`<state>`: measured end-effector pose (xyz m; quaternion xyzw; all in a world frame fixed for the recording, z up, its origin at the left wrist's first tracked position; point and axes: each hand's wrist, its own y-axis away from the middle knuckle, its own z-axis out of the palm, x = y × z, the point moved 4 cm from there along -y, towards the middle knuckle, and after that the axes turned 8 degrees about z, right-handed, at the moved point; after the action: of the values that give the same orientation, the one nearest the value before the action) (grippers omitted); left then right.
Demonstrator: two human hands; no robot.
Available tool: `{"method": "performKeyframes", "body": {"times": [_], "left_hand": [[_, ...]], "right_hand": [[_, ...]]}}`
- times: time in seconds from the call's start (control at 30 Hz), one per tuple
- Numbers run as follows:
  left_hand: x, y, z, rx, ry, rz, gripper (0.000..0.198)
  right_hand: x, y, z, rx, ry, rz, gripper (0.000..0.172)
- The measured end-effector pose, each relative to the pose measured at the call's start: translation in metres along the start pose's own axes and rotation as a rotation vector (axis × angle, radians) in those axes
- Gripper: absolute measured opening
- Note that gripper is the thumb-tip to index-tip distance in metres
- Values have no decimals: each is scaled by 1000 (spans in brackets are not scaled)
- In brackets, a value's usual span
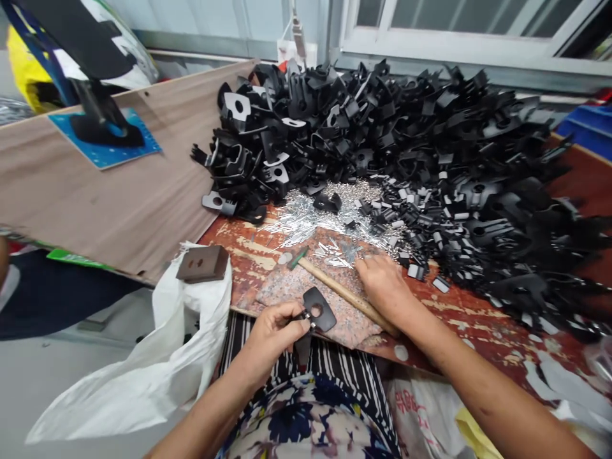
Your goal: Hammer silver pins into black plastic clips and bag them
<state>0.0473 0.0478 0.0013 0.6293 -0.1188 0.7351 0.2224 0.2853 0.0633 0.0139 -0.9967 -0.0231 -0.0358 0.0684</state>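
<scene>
Between the thumb and fingers of my left hand (281, 326) is a black plastic bracket (326, 314) with a round hole, held over the near edge of the stone slab (347, 325). My right hand (381, 284) reaches to the near side of a pile of thin metal pins (306, 220). Its fingers are bent down by a few loose pins, and whether they hold one is hidden. A hammer (342, 290) with a wooden handle and a green head lies across the slab, its handle passing close to my right wrist.
A heap of black plastic brackets (406, 121) fills the back of the red worn table (459, 312). Small black clips (415, 217) lie right of the pins. A brown block (203, 263) rests on white cloth at left. A black stand (108, 124) is on the wooden board (176, 140).
</scene>
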Motion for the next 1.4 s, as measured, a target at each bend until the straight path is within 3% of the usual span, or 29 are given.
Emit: {"method": "performKeyframes", "body": {"times": [0.27, 0.43, 0.57, 0.73, 0.9, 1.03, 1.13, 1.4], "left_hand": [[0, -1, -4, 52, 286, -77, 24], [0, 2, -7, 87, 293, -85, 27], [-2, 4, -9, 102, 293, -102, 26], [-3, 5, -7, 76, 235, -59, 24], [-5, 7, -2, 96, 303, 0, 25], [-8, 10, 3, 87, 424, 4, 18], [-7, 10, 3, 115, 495, 26, 15], [-1, 1, 10, 210, 647, -4, 32]], "right_hand": [[34, 19, 11, 189, -206, 18, 28], [38, 27, -5, 250, -514, 203, 16], [7, 44, -27, 229, -1013, 280, 15], [-65, 58, -44, 181, -1336, 64, 17], [-98, 59, -35, 281, -1290, -96, 26], [-90, 58, -31, 275, -1292, -6, 27], [-76, 57, -41, 346, -1268, 69, 23], [-78, 57, -50, 453, -1167, -14, 18]]}}
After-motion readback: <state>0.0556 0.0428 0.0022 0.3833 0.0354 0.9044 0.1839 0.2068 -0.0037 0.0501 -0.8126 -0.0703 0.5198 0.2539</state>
